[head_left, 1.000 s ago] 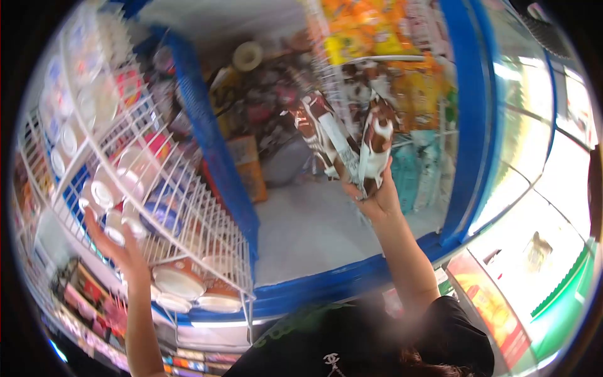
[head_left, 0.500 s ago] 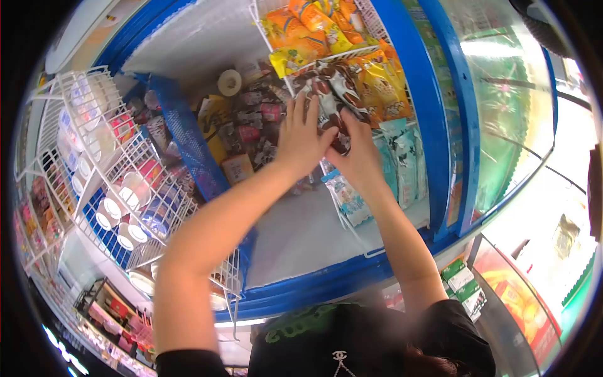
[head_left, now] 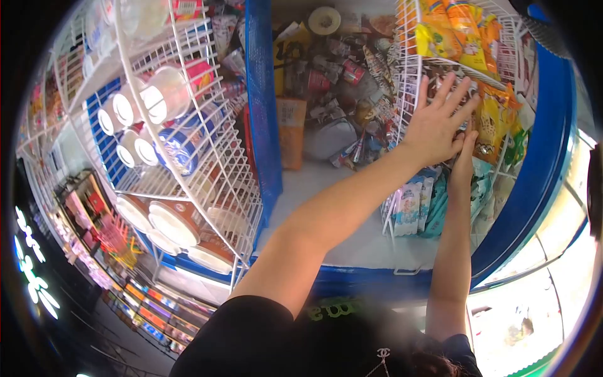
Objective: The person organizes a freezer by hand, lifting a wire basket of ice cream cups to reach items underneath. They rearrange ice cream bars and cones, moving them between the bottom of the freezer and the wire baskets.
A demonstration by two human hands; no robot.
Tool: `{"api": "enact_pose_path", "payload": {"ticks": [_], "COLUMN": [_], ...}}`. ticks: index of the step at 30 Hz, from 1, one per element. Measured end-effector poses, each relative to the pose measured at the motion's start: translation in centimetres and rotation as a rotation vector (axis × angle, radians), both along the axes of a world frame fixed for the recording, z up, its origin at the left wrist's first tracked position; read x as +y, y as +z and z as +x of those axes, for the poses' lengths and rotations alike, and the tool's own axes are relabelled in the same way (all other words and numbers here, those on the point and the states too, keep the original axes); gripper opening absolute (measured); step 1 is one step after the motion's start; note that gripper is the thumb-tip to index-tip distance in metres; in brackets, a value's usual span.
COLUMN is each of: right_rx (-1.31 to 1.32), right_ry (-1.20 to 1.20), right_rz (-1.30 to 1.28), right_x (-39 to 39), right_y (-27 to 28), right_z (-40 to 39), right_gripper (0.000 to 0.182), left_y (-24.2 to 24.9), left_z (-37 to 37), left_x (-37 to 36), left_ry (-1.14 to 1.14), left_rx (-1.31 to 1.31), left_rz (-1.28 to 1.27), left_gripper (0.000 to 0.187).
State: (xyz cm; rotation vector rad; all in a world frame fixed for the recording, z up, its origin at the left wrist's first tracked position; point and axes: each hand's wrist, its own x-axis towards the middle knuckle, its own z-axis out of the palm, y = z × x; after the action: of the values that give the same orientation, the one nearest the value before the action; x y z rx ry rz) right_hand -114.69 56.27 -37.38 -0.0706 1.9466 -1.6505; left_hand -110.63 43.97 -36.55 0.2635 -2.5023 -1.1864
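My left hand (head_left: 436, 125) lies with fingers spread over brown-and-white wrapped packs (head_left: 440, 70) in a white wire basket (head_left: 409, 60) inside a freezer. Seen edge-on, my right hand (head_left: 463, 162) is close beside the left thumb, its fingers stretched upward against the packs, which the hands partly hide. To the right of the fingers stand yellow packs (head_left: 490, 125). Above them in the basket are orange and yellow packs (head_left: 461, 34). Teal packs (head_left: 480, 182) and pale blue packs (head_left: 408, 204) sit below the hands.
A blue divider (head_left: 264, 107) splits the freezer. Left of it, a white wire rack (head_left: 217, 182) holds several white-lidded cups (head_left: 169, 100) and tubs (head_left: 173, 223). Loose wrapped items and a white roll (head_left: 325, 21) lie on the freezer bottom. A blue rim (head_left: 559, 163) curves along the right.
The view has turned, so the basket and both hands appear farther right. My left hand's fingers are spread wider, and my right hand has turned edge-on beside it.
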Motion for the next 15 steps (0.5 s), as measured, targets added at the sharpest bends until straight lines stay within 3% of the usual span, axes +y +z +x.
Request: {"api": "enact_pose_path", "payload": {"ticks": [1,5,8,10,11,13,15], "right_rx": [0.022,0.398,0.637,0.649,0.774,0.661,0.863], "right_ry": [-0.01,0.193,0.257,0.166,0.196,0.276,0.502], "right_rz": [0.011,0.323,0.543,0.629,0.654,0.602,0.788], "right_x": [-0.9,0.7,0.6,-0.2,-0.1,-0.8,1.0], "right_y": [0.8,-2.8,-3.0,-0.2,0.5,-0.3,-1.9], "right_z": [0.5,0.2,0.6,1.2,1.1,1.0,0.8], "right_gripper": [0.067,0.068,0.064,0.064,0.063,0.063,0.063], "left_y": [-0.3,-1.7,-1.8,-2.3,-2.7,-2.7,-2.8], "left_z": [0.3,2.7,2.9,2.8,2.6,2.4,3.1], "left_x": [0.2,1.6,1.7,1.3,1.0,0.6,1.0], "left_ry": [0.017,0.246,0.23,0.213,0.202,0.191,0.398], "left_rx": [-0.029,0.048,0.041,0.025,0.02,0.021,0.036], "left_rz": [-0.074,0.349,0.491,0.473,0.464,0.458,0.421], "left_gripper": [0.072,0.069,0.069,0.067,0.067,0.062,0.06]}}
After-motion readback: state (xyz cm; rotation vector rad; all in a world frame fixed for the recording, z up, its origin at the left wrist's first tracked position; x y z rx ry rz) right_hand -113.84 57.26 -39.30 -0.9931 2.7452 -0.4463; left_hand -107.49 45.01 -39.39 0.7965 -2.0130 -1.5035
